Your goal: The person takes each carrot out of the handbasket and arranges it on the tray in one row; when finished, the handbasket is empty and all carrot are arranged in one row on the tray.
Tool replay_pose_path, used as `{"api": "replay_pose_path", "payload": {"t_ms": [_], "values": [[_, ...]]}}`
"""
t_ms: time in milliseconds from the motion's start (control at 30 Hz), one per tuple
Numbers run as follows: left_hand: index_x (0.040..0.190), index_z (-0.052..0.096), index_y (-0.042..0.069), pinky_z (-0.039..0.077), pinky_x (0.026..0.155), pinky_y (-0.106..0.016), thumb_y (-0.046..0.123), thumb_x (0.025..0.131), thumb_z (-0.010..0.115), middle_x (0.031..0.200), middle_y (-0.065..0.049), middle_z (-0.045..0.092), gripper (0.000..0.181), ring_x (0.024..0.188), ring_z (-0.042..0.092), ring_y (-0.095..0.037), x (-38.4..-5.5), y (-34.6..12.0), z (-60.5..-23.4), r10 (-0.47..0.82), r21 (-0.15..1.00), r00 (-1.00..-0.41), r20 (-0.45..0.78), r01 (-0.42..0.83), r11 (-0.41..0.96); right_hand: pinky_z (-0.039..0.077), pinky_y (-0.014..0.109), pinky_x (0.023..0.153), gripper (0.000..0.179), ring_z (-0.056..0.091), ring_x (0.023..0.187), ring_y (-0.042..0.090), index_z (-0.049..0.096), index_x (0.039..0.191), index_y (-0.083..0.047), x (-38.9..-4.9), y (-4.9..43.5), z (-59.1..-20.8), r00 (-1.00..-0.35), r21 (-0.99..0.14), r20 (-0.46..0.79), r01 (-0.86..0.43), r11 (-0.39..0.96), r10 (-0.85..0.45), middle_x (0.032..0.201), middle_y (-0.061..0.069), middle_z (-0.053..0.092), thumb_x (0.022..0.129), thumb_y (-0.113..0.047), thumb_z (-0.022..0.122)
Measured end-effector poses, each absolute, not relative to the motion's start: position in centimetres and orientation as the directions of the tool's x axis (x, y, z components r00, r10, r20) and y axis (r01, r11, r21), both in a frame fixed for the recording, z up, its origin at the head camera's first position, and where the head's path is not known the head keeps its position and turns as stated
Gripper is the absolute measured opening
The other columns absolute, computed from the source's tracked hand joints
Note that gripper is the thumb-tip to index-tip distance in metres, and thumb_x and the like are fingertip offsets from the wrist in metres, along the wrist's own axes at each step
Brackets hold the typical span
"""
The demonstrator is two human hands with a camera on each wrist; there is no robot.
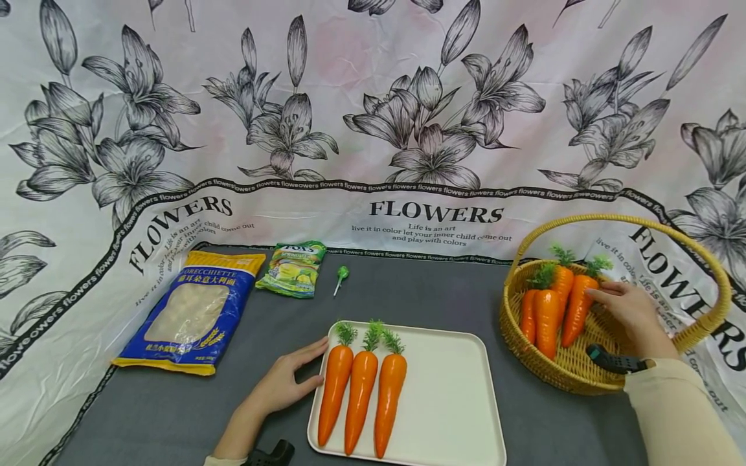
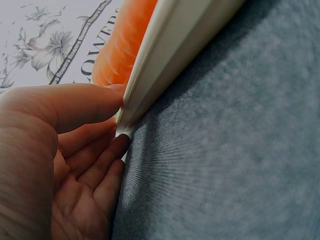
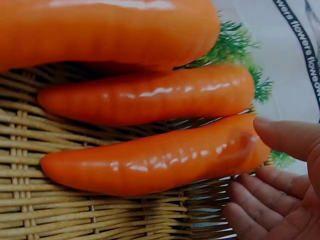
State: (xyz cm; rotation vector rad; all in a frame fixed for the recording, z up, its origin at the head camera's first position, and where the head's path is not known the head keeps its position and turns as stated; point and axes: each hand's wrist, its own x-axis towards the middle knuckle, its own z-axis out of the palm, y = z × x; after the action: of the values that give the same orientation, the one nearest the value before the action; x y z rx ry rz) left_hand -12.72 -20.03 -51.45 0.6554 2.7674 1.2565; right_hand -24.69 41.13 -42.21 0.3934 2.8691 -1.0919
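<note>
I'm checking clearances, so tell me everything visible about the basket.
The basket looks like yellow-tan woven wicker: a rounded bowl with a tall arched handle. It stands upright on the grey surface, right of the tray. Four carrots lean inside, green tops toward its far rim; the right hand touches the rightmost one. Whether it touches the basket is unclear.

Soft, even light fills the head view, bright on the floral backdrop (image 1: pixel 326 149), with small glints on the carrots (image 1: pixel 359 401). In the left wrist view, the tray (image 2: pixel 170 45) casts a soft dark shadow on the worktop (image 2: pixel 240 150), whose weave blurs toward the right. The right wrist view is dimmer; white glare streaks the carrots, and dark shadow lies between them over the basket (image 3: pixel 30 220).
</note>
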Motion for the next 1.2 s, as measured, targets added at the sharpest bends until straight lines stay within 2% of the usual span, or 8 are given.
{"api": "replay_pose_path", "payload": {"t_ms": [233, 367, 467, 667, 867, 967, 1033, 1200], "values": [[0.139, 0.050, 0.018, 0.040, 0.103, -0.051, 0.037, 0.089, 0.063, 0.146, 0.005, 0.045, 0.055, 0.132, 0.045, -0.023, -12.7, -19.9, -51.5, 0.391, 0.726, -0.910, 0.140, 0.363, 0.584, 0.052, 0.035, 0.074, 0.086, 0.061, 0.093, 0.037, 0.025, 0.138, 0.022, -25.2, 41.5, -42.8, -0.976, -0.643, -0.160, 0.218, 0.734, 0.150, 0.133, 0.044, 0.037, 0.093, -0.048, 0.049], [0.139, 0.050, 0.018, 0.040, 0.103, -0.052, 0.038, 0.090, 0.063, 0.146, 0.005, 0.044, 0.055, 0.132, 0.045, -0.023, -12.6, -20.0, -51.5, 0.386, 0.727, -0.913, 0.134, 0.355, 0.588, 0.055, 0.029, 0.074, 0.085, 0.064, 0.076, 0.008, 0.022, 0.138, 0.023, -25.4, 41.2, -43.1, -0.976, -0.704, -0.162, 0.216, 0.676, 0.142, 0.135, 0.045, 0.032, 0.094, -0.043, 0.050], [0.139, 0.050, 0.018, 0.040, 0.104, -0.051, 0.038, 0.089, 0.063, 0.146, 0.006, 0.044, 0.055, 0.132, 0.044, -0.023, -12.6, -20.0, -51.5, 0.382, 0.730, -0.915, 0.131, 0.350, 0.587, 0.054, 0.016, 0.065, 0.083, 0.049, 0.067, -0.017, 0.017, 0.140, 0.023, -25.4, 41.1, -43.5, -0.979, -0.767, -0.157, 0.205, 0.608, 0.132, 0.137, 0.045, 0.028, 0.095, -0.038, 0.051], [0.139, 0.051, 0.018, 0.040, 0.104, -0.051, 0.037, 0.089, 0.063, 0.146, 0.006, 0.044, 0.055, 0.132, 0.044, -0.023, -12.7, -20.0, -51.5, 0.383, 0.730, -0.914, 0.135, 0.353, 0.585, 0.053, 0.014, 0.067, 0.083, 0.044, 0.070, -0.020, 0.011, 0.145, 0.016, -24.9, 41.1, -43.5, -0.979, -0.808, -0.144, 0.200, 0.554, 0.143, 0.141, 0.043, 0.023, 0.095, -0.036, 0.052], [0.139, 0.051, 0.018, 0.040, 0.104, -0.051, 0.037, 0.089, 0.064, 0.146, 0.005, 0.045, 0.055, 0.132, 0.045, -0.023, -12.7, -20.0, -51.5, 0.385, 0.729, -0.913, 0.134, 0.354, 0.585, 0.053, 0.014, 0.065, 0.082, 0.051, 0.068, -0.017, 0.018, 0.146, 0.012, -24.3, 41.0, -42.8, -0.978, -0.812, -0.100, 0.187, 0.553, 0.184, 0.125, 0.029, 0.048, 0.092, -0.035, 0.059], [0.139, 0.050, 0.018, 0.040, 0.103, -0.052, 0.038, 0.089, 0.063, 0.146, 0.005, 0.044, 0.055, 0.132, 0.045, -0.023, -12.6, -20.0, -51.4, 0.381, 0.731, -0.916, 0.126, 0.346, 0.589, 0.051, 0.013, 0.063, 0.085, 0.049, 0.069, -0.017, 0.018, 0.146, 0.011, -24.1, 40.9, -42.1, -0.977, -0.796, -0.094, 0.189, 0.575, 0.191, 0.127, 0.029, 0.047, 0.092, -0.041, 0.058], [0.139, 0.050, 0.018, 0.040, 0.103, -0.052, 0.038, 0.089, 0.064, 0.146, 0.005, 0.044, 0.056, 0.132, 0.045, -0.023, -12.6, -20.0, -51.4, 0.379, 0.732, -0.917, 0.125, 0.343, 0.588, 0.047, 0.011, 0.063, 0.087, 0.044, 0.072, -0.018, 0.017, 0.147, 0.009, -23.9, 40.8, -41.5, -0.977, -0.771, -0.091, 0.193, 0.607, 0.194, 0.139, 0.036, 0.035, 0.092, -0.046, 0.055], [0.139, 0.051, 0.017, 0.040, 0.104, -0.052, 0.037, 0.089, 0.064, 0.146, 0.004, 0.045, 0.056, 0.132, 0.045, -0.023, -12.6, -20.0, -51.3, 0.384, 0.731, -0.914, 0.135, 0.353, 0.584, 0.046, 0.027, 0.080, 0.088, 0.049, 0.093, 0.008, 0.020, 0.149, 0.003, -23.5, 40.5, -40.4, -0.971, -0.714, -0.078, 0.213, 0.667, 0.226, 0.144, 0.033, 0.034, 0.090, -0.053, 0.053]]}}
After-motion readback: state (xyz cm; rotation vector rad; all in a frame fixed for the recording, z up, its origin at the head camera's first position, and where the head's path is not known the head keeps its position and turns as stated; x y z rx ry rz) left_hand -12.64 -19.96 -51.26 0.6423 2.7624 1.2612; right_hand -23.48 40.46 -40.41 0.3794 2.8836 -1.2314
